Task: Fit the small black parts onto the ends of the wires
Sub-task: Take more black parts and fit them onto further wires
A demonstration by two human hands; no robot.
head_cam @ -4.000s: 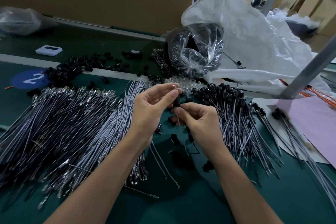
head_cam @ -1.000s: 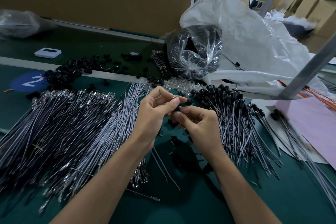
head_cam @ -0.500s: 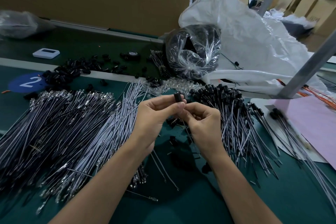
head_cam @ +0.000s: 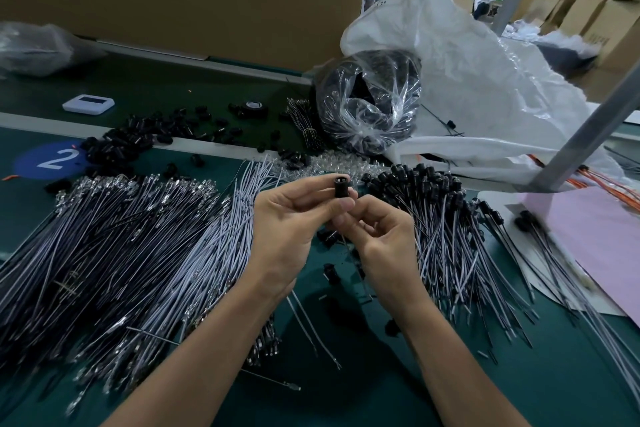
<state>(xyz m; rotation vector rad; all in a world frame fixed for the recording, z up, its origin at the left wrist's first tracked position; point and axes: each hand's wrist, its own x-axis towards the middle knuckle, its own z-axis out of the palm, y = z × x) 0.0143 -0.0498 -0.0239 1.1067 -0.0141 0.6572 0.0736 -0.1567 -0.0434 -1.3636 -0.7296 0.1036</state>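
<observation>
Raised now clear of the fingertips, the small black part (head_cam: 341,188) is pinched by the left hand (head_cam: 287,229), while the right hand (head_cam: 384,239) pinches the wire (head_cam: 349,253) just beneath it, left of the capped bundle (head_cam: 440,218) on the bench (head_cam: 536,385). The fit looks nearly seated; one last push probably remains.

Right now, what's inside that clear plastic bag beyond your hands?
The clear plastic bag holds a dark mass of black parts; crinkles and glare hide their number and shape.
</observation>
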